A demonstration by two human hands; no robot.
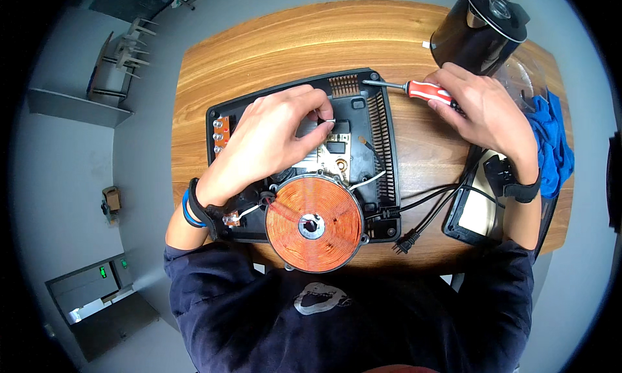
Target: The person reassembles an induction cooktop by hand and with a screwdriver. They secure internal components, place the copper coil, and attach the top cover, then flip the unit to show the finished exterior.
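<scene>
An opened induction cooker base (363, 162), a black plastic shell with a vented right side, lies in front of me. My right hand (476, 101) grips a screwdriver (431, 91) with a red and white handle. Its metal shaft points left, and the tip is at the shell's far right corner. My left hand (275, 130) reaches over the shell, thumb and forefinger pinched beside the circuit board (338, 154). A small white bit shows at those fingertips, too little to name. The round copper coil (314, 250) rests over the shell's near edge, with wires running to it.
A black kettle (476, 33) stands at the far right of the wooden table (278, 39). A blue cloth (551, 140) and a black-framed panel (470, 208) lie at the right, partly under my forearm. The power cord's plug (406, 242) is near the front edge.
</scene>
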